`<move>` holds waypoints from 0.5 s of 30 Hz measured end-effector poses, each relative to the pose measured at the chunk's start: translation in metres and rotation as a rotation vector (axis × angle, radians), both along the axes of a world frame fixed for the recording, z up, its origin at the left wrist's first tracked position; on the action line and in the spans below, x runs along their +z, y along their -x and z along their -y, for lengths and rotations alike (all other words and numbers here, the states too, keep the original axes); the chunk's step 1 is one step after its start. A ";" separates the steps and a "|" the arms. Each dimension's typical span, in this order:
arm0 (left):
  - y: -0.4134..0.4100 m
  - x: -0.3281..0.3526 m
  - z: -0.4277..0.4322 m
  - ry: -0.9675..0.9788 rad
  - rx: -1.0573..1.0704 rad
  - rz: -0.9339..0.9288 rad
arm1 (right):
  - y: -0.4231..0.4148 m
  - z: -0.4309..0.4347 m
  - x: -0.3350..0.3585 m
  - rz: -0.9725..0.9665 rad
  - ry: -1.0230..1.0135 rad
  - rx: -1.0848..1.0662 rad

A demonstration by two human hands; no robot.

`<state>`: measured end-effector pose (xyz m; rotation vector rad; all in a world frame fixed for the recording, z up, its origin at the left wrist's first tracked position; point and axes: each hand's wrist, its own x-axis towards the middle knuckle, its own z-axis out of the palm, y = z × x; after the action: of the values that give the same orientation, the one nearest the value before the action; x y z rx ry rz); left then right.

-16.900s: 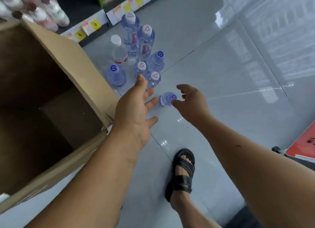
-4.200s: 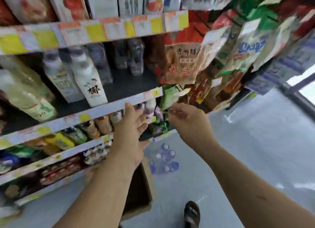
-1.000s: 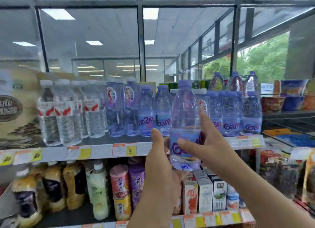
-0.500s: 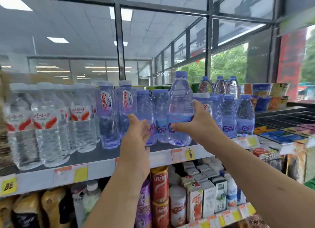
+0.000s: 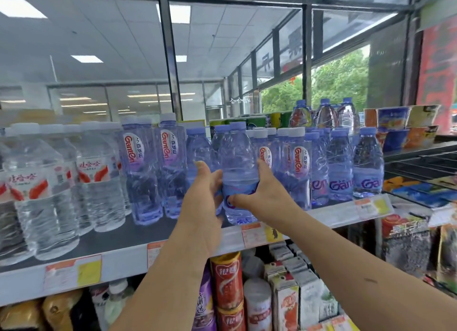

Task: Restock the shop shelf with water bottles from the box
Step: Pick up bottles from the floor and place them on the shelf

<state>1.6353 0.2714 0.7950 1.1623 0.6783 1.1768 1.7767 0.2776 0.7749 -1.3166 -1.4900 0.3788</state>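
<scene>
— Both hands are wrapping 1 bottle (image 5: 238, 172): right hand (image 5: 262, 197) clasping its label band, left hand (image 5: 203, 202) pressing the other side.

— Where is it standing?

— Upright at the shelf (image 5: 123, 254) front edge, base seemingly touching down; the row is lying straight behind.

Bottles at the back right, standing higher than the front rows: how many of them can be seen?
3, side by side in one line: the left bottle, the middle bottle and the right bottle. Others may be hidden behind them.
</scene>
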 end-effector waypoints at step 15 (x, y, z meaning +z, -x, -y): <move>-0.015 -0.006 0.009 -0.022 0.132 0.061 | 0.005 0.011 -0.017 0.145 -0.077 -0.205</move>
<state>1.6506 0.2625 0.7893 1.1092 0.7055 1.3284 1.7722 0.2661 0.7579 -1.4441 -1.4567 0.0944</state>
